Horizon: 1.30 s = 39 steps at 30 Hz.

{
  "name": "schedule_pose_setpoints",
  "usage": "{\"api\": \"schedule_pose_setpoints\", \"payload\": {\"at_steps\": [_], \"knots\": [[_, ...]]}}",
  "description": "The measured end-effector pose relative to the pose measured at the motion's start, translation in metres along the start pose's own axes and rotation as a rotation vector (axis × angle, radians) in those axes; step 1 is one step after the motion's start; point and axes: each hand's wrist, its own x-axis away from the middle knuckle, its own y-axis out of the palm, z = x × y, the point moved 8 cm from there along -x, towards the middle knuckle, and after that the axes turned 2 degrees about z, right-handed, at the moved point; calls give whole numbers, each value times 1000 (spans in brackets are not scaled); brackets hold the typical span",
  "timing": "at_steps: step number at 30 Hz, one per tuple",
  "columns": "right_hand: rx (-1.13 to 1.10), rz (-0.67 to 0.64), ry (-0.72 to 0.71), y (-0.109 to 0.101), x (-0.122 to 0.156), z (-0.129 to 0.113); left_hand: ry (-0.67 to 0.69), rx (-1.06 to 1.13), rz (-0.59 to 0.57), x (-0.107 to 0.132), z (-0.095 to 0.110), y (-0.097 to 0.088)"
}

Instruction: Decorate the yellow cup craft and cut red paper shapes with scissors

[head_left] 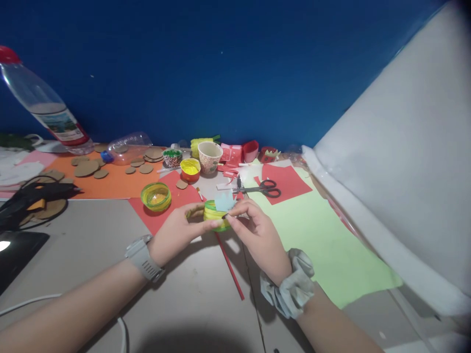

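Person at work with both hands over the counter [176, 304]. A small yellow-and-green striped bowl [210, 212] is held up near the middle, above the near end of the red sheet [145, 212]. The left hand [184, 223] cups it from the left, fingers curled around the side, thumb laid along the near face. The right hand [255, 228] comes in from the right, thumb and forefinger pinching the lower right edge of a pale-blue paper piece [224, 200] at the bowl's wall. The paper's upper edge is jagged (crown-like) and stands above the rim.

Farther left, a second striped bowl [156, 197] sits upright on the red sheet. Beyond the hands: a red cup [190, 170] with yellow inside, and a taller patterned paper cup [209, 159] just right of it. Black-handled scissors [270, 189] lie to the right, partly over red paper [289, 181]. A thin red stick [231, 269] lies on the near side, below the held bowl.
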Motion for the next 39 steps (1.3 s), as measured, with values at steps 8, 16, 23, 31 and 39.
{"api": "schedule_pose_setpoints", "payload": {"at_steps": [8, 16, 23, 31, 39], "knots": [[26, -9, -40, 1, -1, 1, 24, -66, 3, 2, 4, 2], [120, -9, -93, 3, 3, 4, 38, -71, 8, 3, 5, 4], [135, 15, -103, 3, 4, 5, 57, -58, 20, 2, 4, 3], [134, 33, -116, 4, 5, 5, 49, -71, 51, 2, 2, 1], [128, 8, -136, 5, 6, -1, 43, -77, 61, 2, 2, 0]]}}
